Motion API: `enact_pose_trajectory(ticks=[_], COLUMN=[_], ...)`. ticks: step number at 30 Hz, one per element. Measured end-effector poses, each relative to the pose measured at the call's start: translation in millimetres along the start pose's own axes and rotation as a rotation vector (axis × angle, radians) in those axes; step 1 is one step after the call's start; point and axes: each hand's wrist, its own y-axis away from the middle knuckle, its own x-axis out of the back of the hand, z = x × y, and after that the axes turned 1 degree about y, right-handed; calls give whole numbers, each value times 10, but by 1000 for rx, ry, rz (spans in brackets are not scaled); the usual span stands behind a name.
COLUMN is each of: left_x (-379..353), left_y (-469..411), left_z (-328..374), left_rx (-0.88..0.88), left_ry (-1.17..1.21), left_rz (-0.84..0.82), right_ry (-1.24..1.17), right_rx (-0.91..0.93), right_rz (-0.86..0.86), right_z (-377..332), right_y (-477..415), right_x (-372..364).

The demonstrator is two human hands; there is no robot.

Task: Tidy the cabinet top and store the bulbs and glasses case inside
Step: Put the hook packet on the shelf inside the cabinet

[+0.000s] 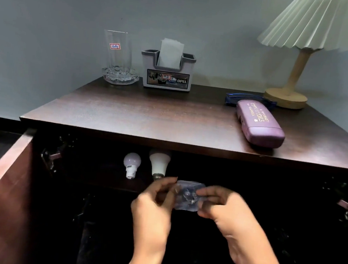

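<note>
Two white bulbs stand on a shelf inside the open dark wooden cabinet: a small bulb (132, 164) and, to its right, a larger bulb (158, 164). In front of the shelf, my left hand (152, 205) and my right hand (223, 208) both pinch a small clear plastic packet (187, 197) with small metal parts inside. A purple glasses case (259, 124) lies on the cabinet top (149, 113) at the right, well above my hands.
On the cabinet top stand a tall glass (117, 54) in a glass dish, a tissue holder (167, 71), a blue object (234, 98) behind the case, and a lamp (290, 93) at the back right. The left cabinet door (0, 180) is swung open.
</note>
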Motion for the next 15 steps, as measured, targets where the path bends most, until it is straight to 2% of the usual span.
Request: enact_pose_trajectory(ticks=[3,7,9,15], left_x=[-130,-277,-365,-515], left_y=[-75,-178,-247,-321], left_z=[-142,-169,-223,-415], left_rx=[-1,-231,-326,-326], left_ry=[-119,-310,-430,-702], left_rz=[-110,-208,-227,-280], right_ry=[-66,41,61,99], right_rx=[-16,68,90,98], right_rz=[145,284,315,312], right_z=[206,289,281,288], right_y=[-265,-518,-618,-855], right_x=[-72,-124,-147,-194])
